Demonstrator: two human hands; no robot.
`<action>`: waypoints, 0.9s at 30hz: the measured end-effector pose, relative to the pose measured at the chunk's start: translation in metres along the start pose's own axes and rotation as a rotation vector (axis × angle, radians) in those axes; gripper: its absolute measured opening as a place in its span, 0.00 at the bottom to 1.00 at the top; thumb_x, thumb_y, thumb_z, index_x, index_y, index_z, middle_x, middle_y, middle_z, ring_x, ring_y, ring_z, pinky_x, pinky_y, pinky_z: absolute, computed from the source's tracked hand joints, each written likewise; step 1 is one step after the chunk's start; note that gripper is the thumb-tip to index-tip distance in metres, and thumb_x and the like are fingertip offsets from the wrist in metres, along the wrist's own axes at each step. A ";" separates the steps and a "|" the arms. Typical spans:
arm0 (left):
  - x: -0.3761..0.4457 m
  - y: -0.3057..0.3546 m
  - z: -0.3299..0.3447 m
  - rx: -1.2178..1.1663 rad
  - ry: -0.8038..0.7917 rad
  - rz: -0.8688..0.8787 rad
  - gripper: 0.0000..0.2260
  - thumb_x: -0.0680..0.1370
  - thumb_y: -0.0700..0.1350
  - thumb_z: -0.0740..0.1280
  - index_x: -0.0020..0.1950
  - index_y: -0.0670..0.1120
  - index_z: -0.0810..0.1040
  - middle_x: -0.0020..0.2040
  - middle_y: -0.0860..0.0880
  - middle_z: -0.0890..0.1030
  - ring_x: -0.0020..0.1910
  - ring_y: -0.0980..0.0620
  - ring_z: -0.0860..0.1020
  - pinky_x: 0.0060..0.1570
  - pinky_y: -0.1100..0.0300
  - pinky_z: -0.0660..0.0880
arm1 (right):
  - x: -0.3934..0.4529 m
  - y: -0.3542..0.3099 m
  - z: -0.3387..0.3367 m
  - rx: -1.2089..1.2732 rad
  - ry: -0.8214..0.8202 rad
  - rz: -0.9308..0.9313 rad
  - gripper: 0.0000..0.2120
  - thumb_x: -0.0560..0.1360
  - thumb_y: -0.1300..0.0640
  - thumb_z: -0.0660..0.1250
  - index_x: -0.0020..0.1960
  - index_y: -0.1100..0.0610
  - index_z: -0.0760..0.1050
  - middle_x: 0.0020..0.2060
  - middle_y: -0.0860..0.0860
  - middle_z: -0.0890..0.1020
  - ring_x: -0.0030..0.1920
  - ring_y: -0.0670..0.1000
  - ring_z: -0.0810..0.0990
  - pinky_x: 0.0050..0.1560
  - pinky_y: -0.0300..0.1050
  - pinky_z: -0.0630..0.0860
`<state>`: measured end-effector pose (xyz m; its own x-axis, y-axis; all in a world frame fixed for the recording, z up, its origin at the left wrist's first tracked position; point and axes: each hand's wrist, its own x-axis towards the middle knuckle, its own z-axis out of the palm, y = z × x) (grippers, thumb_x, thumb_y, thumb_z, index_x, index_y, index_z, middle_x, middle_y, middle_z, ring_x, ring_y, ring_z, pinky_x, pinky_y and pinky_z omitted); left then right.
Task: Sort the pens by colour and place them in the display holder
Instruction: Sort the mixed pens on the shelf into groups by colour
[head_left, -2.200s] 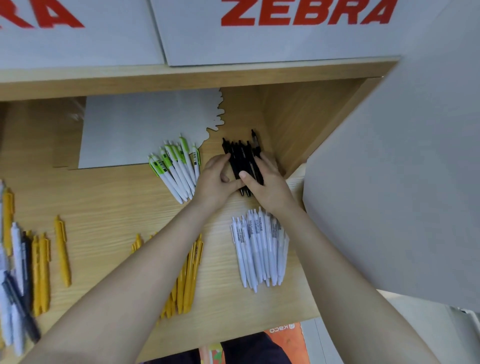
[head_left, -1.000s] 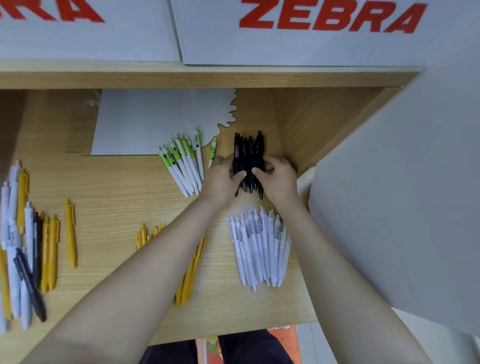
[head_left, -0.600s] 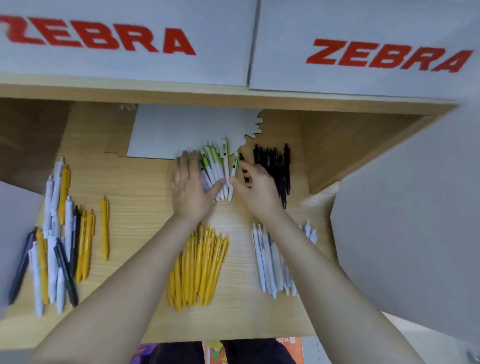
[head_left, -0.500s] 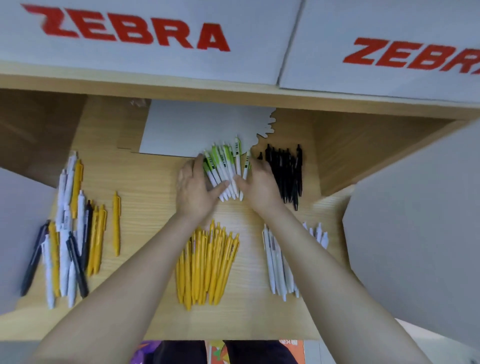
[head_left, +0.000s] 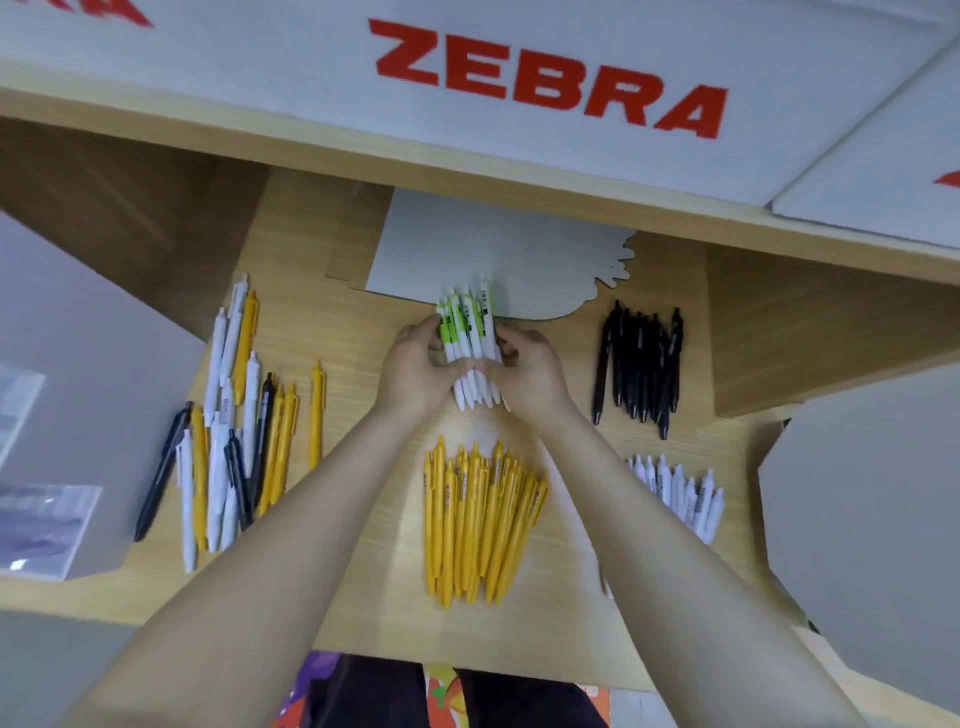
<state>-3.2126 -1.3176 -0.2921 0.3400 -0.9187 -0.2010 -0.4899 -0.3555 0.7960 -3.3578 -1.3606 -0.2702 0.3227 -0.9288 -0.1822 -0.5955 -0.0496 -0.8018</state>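
Observation:
A bundle of white pens with green clips (head_left: 470, 338) lies upright at the middle of the wooden shelf (head_left: 363, 587). My left hand (head_left: 418, 371) grips its left side and my right hand (head_left: 530, 371) grips its right side. Black pens (head_left: 639, 364) lie in a row to the right. Yellow pens (head_left: 475, 519) lie in a pile below my hands. All-white pens (head_left: 680, 493) lie at the lower right, partly hidden by my right arm. A mixed heap of white, yellow and black pens (head_left: 228, 431) sits at the left.
A grey card with a scalloped edge (head_left: 498, 249) lies behind the green pens. White boards printed ZEBRA (head_left: 545, 83) stand above the shelf. Grey panels (head_left: 862, 525) flank the shelf on both sides. A single yellow pen (head_left: 316, 415) lies beside the mixed heap.
Both hands left the black pens, moved left to the green-clip pens and squeezed them into a tight bundle. The view swung left, showing the mixed heap.

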 end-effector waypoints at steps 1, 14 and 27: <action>-0.001 -0.004 -0.007 -0.002 0.008 -0.011 0.26 0.72 0.46 0.76 0.69 0.47 0.75 0.52 0.48 0.74 0.51 0.54 0.73 0.43 0.66 0.64 | 0.000 -0.003 0.007 -0.001 -0.001 -0.009 0.14 0.74 0.62 0.71 0.59 0.58 0.80 0.40 0.38 0.71 0.48 0.48 0.72 0.41 0.30 0.67; -0.013 -0.020 -0.032 -0.070 -0.108 -0.071 0.30 0.75 0.43 0.75 0.75 0.46 0.70 0.65 0.46 0.75 0.59 0.48 0.76 0.54 0.64 0.69 | -0.001 -0.004 0.019 -0.087 -0.054 0.138 0.16 0.75 0.57 0.71 0.63 0.54 0.79 0.42 0.50 0.73 0.44 0.48 0.70 0.34 0.26 0.63; -0.152 -0.104 -0.131 0.304 0.285 -0.176 0.31 0.74 0.55 0.73 0.72 0.43 0.71 0.72 0.42 0.70 0.72 0.41 0.66 0.70 0.43 0.65 | -0.064 -0.095 0.103 -0.033 -0.256 0.233 0.21 0.75 0.48 0.71 0.63 0.60 0.78 0.57 0.54 0.81 0.55 0.52 0.79 0.59 0.43 0.74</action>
<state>-3.1082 -1.1186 -0.2692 0.6259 -0.7708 -0.1187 -0.6040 -0.5754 0.5514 -3.2457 -1.2584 -0.2410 0.3469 -0.7943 -0.4988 -0.6968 0.1378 -0.7039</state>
